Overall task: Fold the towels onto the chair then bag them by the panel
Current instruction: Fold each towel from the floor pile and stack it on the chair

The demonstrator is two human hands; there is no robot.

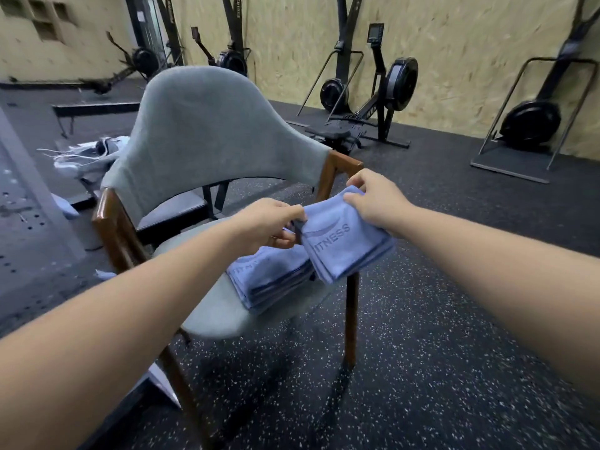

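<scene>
A folded blue towel (344, 245) printed with "FITNESS" hangs in the air over the chair's right edge. My left hand (272, 222) pinches its left corner and my right hand (373, 199) pinches its upper right edge. Below it a stack of folded blue towels (269, 280) lies on the grey seat of the chair (207, 125), which has wooden arms and legs. The held towel overlaps the stack's right end in view, a little above it.
A heap of pale unfolded cloth (94, 154) lies on the floor behind the chair at left. Rowing machines (383, 102) line the board wall. A perforated grey panel (19, 203) stands at the left edge. Speckled black rubber floor (438, 352) stretches to the right.
</scene>
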